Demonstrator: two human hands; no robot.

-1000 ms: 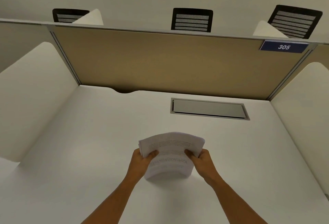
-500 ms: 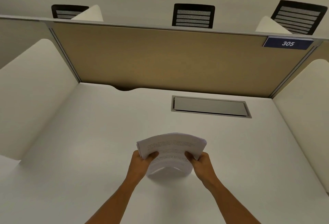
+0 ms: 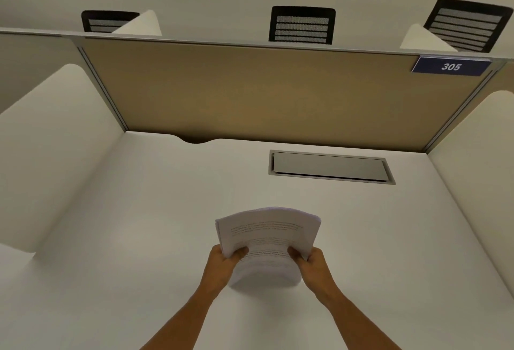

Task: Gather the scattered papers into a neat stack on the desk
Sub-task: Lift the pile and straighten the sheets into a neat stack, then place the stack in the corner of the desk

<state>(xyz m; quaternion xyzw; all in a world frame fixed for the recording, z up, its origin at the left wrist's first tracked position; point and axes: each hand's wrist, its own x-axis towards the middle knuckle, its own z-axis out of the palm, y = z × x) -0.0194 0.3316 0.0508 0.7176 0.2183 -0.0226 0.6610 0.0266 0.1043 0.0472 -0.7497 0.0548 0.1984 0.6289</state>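
A thick stack of printed white papers (image 3: pixel 268 234) stands upright on its lower edge on the white desk (image 3: pixel 139 238), bowed and leaning toward me. My left hand (image 3: pixel 222 264) grips its left side, thumb on the front sheet. My right hand (image 3: pixel 313 264) grips its right side the same way. The stack's bottom edge is blurred where it meets the desk. No loose sheets lie anywhere else in view.
A grey metal cable flap (image 3: pixel 331 167) is set into the desk behind the stack. A tan partition (image 3: pixel 264 93) with a blue "305" tag (image 3: pixel 450 66) closes the back. White side dividers (image 3: pixel 47 149) flank the desk. Black chair backs (image 3: pixel 301 25) show beyond.
The stack and both hands stay in nearly the same place; the lower edge looks blurred now, as if the papers move slightly up and down. The view has tilted a little.
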